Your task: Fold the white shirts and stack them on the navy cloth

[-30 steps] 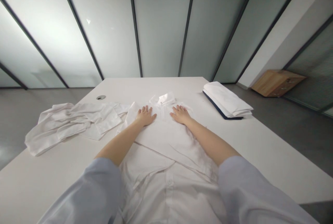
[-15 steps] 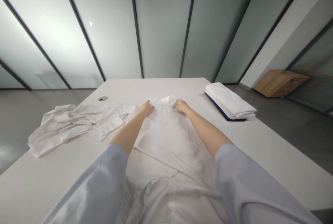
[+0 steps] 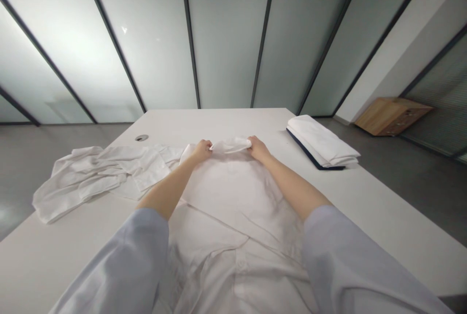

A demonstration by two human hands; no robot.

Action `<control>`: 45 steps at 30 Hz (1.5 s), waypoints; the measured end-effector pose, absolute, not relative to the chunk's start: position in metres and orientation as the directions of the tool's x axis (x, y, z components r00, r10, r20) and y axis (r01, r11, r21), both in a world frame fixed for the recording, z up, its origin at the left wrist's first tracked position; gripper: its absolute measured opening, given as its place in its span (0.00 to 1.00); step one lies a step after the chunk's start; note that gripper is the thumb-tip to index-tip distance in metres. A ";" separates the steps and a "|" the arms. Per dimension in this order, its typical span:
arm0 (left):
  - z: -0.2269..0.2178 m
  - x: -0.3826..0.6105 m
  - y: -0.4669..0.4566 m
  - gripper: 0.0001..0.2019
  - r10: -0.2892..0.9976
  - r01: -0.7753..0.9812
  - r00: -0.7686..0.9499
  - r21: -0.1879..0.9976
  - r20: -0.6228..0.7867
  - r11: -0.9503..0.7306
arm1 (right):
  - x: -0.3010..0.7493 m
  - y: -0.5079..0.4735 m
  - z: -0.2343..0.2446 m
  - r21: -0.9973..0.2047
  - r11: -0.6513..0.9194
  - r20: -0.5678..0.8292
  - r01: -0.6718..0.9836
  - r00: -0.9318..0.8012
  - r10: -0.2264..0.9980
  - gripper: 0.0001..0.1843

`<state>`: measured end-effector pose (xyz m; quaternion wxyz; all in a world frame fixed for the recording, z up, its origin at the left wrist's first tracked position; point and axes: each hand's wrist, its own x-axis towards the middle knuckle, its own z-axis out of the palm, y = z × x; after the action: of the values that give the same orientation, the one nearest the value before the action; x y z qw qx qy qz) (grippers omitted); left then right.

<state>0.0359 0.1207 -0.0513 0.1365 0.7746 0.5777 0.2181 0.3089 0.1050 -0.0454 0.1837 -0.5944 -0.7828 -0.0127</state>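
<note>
**Over a white table [image 3: 379, 217], left hand [image 3: 202, 151] and right hand [image 3: 258, 148] are pulling a shirt collar [image 3: 230, 145] taut**

Frosted glass panels [image 3: 226, 37] are rising behind the table, and a low wooden cabinet [image 3: 392, 116] is sitting off to the right on a grey floor [image 3: 419, 192]. On the tabletop, a crumpled white garment [image 3: 80, 183] is lying to the left, while a folded white stack [image 3: 321, 141] is resting on a navy board [image 3: 310, 156] to the right. Between them, a white shirt [image 3: 226, 192] is lying spread out, its collar at the far end. The cloth looks light, soft and limp, so it is likely to slump unless it is held at the collar's two ends. Both hands are grasping exactly there, each clenched on one end. Earlier, the collar was lying in loose flaps with the hands only reaching it; now it is lifting into a narrow, gathered band between them.
</note>
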 end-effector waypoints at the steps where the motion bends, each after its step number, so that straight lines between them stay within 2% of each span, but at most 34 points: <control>1: -0.052 0.032 0.116 0.12 0.936 0.847 0.289 0.402 0.200 -0.347 | 0.311 0.100 -0.044 -0.142 0.335 0.296 0.931 -0.283 0.912 0.14; 5: -0.050 0.019 0.099 0.11 0.859 0.848 0.476 0.159 0.188 -0.505 | 0.318 0.085 -0.041 0.043 0.450 0.208 0.892 -0.449 0.869 0.13; 7: -0.045 0.019 0.092 0.12 0.850 0.858 0.482 0.079 0.213 -0.507 | 0.317 0.083 -0.039 0.065 0.440 0.211 0.896 -0.443 0.871 0.14; 9: -0.039 0.026 0.087 0.14 0.845 0.872 0.454 0.052 0.284 -0.487 | 0.313 0.082 -0.037 0.030 0.408 0.262 0.912 -0.401 0.878 0.17; 12: -0.039 0.044 0.082 0.21 0.842 0.873 0.440 0.070 0.312 -0.482 | 0.300 0.082 -0.040 -0.051 0.393 0.282 0.918 -0.364 0.888 0.24; 16: -0.054 0.062 0.077 0.30 0.931 0.925 0.363 0.105 0.049 -0.366 | 0.286 0.077 -0.057 -0.096 0.325 0.042 0.941 -0.323 0.946 0.34; 18: -0.062 0.064 0.074 0.32 0.943 0.939 0.331 0.108 -0.037 -0.326 | 0.283 0.073 -0.066 -0.100 0.294 -0.037 0.951 -0.298 0.954 0.37; 25: -0.059 0.070 0.043 0.35 0.947 0.943 0.322 0.082 0.002 -0.321 | 0.285 0.072 -0.073 -0.105 0.275 -0.040 0.956 -0.280 0.959 0.38; 31: -0.063 0.094 0.009 0.40 0.953 0.955 0.289 0.099 -0.092 -0.280 | 0.281 0.072 -0.066 -0.078 0.287 0.018 0.955 -0.286 0.958 0.36; 35: -0.070 0.095 0.025 0.40 0.961 0.959 0.272 0.102 -0.056 -0.265 | 0.276 0.065 -0.055 -0.030 0.276 0.102 0.961 -0.272 0.957 0.33; 37: -0.069 0.092 0.040 0.39 0.962 0.958 0.271 0.107 -0.039 -0.265 | 0.271 0.055 -0.053 -0.044 0.261 0.111 0.964 -0.255 0.960 0.30; 40: -0.065 0.087 0.058 0.37 0.962 0.957 0.271 0.113 -0.008 -0.269 | 0.261 0.037 -0.056 -0.102 0.191 0.032 0.976 -0.189 0.981 0.30; 45: -0.061 0.084 0.060 0.31 0.951 0.945 0.275 0.142 0.140 -0.294 | 0.254 0.031 -0.072 -0.121 0.108 -0.067 0.987 -0.117 0.991 0.38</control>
<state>0.0838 0.0603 -0.0613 0.0154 0.7983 0.5938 0.0991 0.2538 0.0306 -0.0717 0.0155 -0.6643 -0.7443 0.0677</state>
